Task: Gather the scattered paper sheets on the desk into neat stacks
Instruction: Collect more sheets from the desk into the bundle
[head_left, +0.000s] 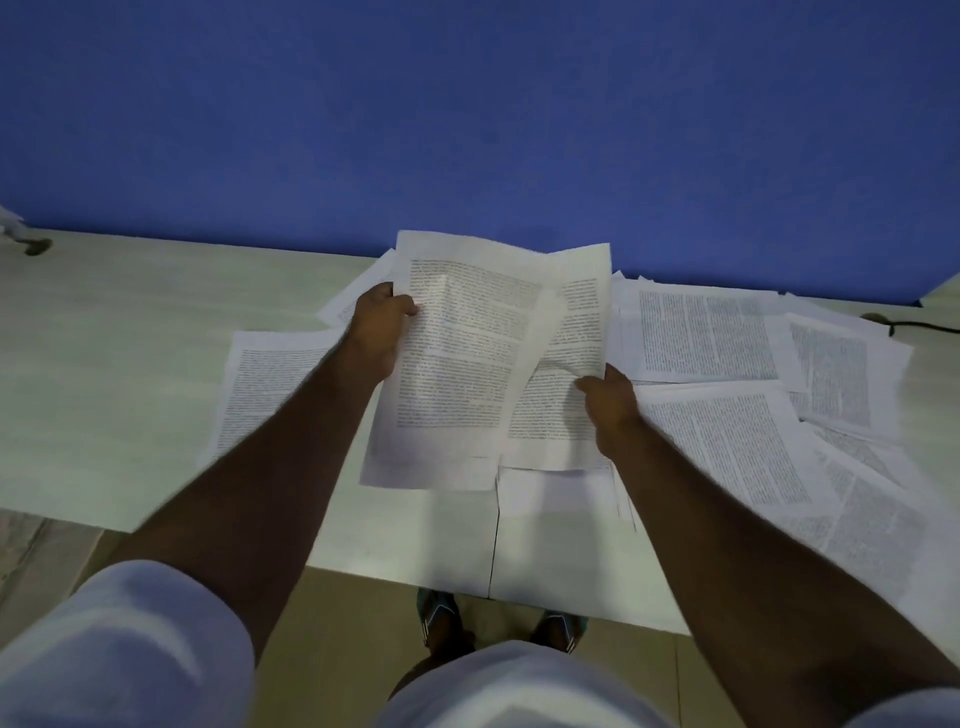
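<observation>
From the head camera, the left hand (378, 332) is gripping the left edge of a printed sheet (457, 364) raised above the desk (104, 364), thumb lying across the page. The right hand (610, 402) is pinching the lower right edge of a second sheet (566, 364) overlapping behind the first. To the right of the held pages, scattered sheets (727, 374) are lying on the desk overlapping one another; to their left, another page (270, 384) is lying flat, partly under the left forearm.
</observation>
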